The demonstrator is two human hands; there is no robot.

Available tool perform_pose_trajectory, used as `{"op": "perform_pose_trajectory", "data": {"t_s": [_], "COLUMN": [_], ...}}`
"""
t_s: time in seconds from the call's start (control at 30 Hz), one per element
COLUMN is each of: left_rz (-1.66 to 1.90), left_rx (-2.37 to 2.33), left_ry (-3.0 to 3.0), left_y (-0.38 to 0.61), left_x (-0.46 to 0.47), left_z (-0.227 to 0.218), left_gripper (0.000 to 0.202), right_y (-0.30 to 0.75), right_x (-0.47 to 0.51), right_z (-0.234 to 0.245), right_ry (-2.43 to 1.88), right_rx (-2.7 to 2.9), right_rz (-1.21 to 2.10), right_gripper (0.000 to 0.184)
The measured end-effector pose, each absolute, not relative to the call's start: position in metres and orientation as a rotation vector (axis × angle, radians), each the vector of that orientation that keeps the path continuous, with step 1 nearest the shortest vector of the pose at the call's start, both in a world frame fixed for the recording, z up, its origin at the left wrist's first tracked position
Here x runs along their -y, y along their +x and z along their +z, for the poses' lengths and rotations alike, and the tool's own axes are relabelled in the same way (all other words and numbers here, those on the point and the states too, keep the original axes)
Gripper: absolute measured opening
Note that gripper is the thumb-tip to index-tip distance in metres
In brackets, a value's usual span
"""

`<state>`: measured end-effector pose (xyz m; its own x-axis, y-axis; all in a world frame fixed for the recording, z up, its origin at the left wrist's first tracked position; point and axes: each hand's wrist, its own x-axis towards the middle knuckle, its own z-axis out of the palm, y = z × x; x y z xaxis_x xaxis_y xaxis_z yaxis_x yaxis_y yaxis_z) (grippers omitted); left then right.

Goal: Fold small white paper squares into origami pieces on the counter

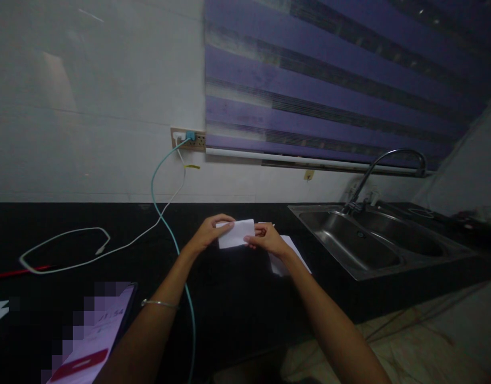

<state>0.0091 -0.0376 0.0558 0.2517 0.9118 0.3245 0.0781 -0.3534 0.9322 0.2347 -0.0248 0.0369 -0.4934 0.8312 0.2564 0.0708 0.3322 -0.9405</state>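
A small white piece of paper, roughly rectangular, is held up between both hands above the black counter. My left hand pinches its left side, thumb in front and fingers behind. At its lower right corner, my right hand grips it between thumb and fingers. More white paper lies on the counter beneath and beside my right hand, partly covered by the wrist. A thin bracelet circles my left forearm.
A steel double sink with a curved faucet is set into the counter at right. A teal cable and a white cable run from the wall outlet. A lit screen and red stick-like item lie left.
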Motion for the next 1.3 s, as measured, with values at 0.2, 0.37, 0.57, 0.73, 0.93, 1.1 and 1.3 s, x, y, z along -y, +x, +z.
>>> {"op": "perform_pose_trajectory", "data": {"t_s": [0.2, 0.37, 0.57, 0.73, 0.93, 1.1, 1.3], "left_rz": [0.751, 0.555, 0.492, 0.452, 0.429, 0.395, 0.444], "left_rx": [-0.886, -0.843, -0.798, -0.768, -0.681, -0.652, -0.74], "left_ry": [1.856, 1.958, 1.967, 1.898, 1.848, 1.824, 1.938], "left_y": [0.012, 0.014, 0.009, 0.007, 0.0, 0.003, 0.021], "left_x": [0.051, 0.053, 0.046, 0.043, 0.041, 0.045, 0.047], "left_z": [0.065, 0.062, 0.055, 0.05, 0.049, 0.049, 0.048], "left_gripper": [0.027, 0.028, 0.036, 0.047, 0.046, 0.044, 0.045], "right_y": [0.239, 0.242, 0.244, 0.245, 0.248, 0.248, 0.244], "right_x": [0.027, 0.029, 0.031, 0.029, 0.027, 0.03, 0.035], "right_z": [0.037, 0.039, 0.044, 0.043, 0.043, 0.044, 0.044], "right_ry": [-0.788, -0.759, -0.779, -0.791, -0.81, -0.795, -0.763], "right_rx": [2.086, 2.205, 2.225, 2.283, 2.271, 2.311, 2.36], "right_rz": [1.286, 1.307, 1.355, 1.366, 1.379, 1.434, 1.514], "right_gripper": [0.027, 0.027, 0.032, 0.033, 0.032, 0.032, 0.031]}}
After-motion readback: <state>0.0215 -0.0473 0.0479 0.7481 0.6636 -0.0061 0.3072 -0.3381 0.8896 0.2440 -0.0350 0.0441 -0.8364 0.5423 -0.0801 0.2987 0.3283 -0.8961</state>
